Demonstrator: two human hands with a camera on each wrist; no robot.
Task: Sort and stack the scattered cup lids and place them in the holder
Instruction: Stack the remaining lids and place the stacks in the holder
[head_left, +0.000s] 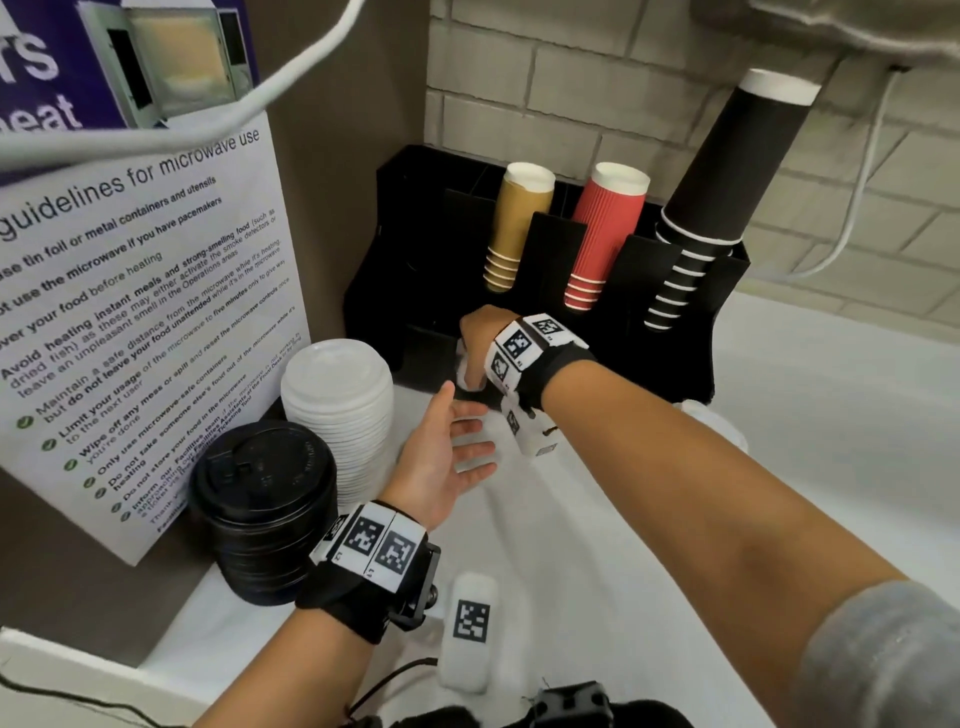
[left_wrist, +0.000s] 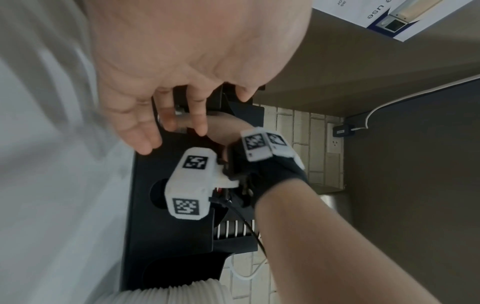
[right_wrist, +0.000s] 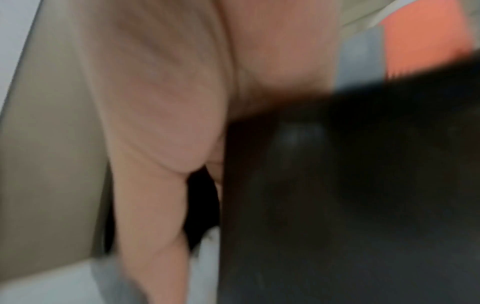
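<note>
The black holder (head_left: 691, 332) stands at the back of the white counter (head_left: 831, 415). To its left stand two sorted stacks, white lids (head_left: 337, 395) and black lids (head_left: 265, 483). My right hand (head_left: 480, 345) reaches down at the holder's front; something white shows at its fingers, but whether the grip is clamped I cannot tell. My left hand (head_left: 447, 452) hovers with grip apart, holding nothing. Judged step: loading lids. Next: seat them, then fetch a stack.

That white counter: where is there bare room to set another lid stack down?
The counter lies bare right of the right forearm, in front of the black holder. It is crowded at the left corner, where the white lid stack and black lid stack stand by the left hand.
</note>
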